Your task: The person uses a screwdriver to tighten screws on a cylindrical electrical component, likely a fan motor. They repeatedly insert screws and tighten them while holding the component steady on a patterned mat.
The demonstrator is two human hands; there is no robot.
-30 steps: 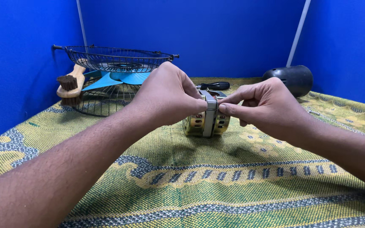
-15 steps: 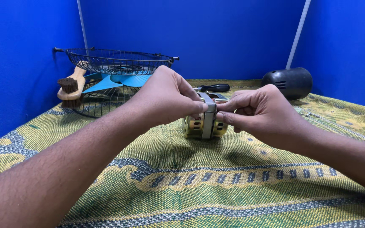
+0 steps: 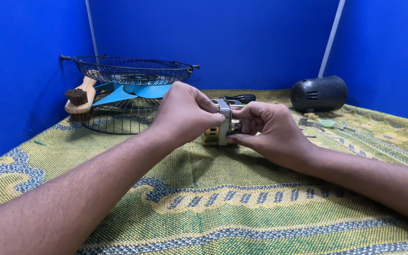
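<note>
Toward the far edge of the green woven cloth (image 3: 204,208), left hand (image 3: 185,111) and right hand (image 3: 265,127) both pinch the small metal-and-copper fan motor (image 3: 219,128) by its rigid frame, which looks dense and heavy.

Fan grille (image 3: 119,71) blocks left; black housing (image 3: 318,93) right.

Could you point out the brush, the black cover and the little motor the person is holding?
Brush (image 3: 78,100): head view, on its dark bristles.
Black cover (image 3: 319,94): head view, on its rounded side near the vent slots.
Motor (image 3: 217,133): head view, on the metal body showing between the two hands.
</note>
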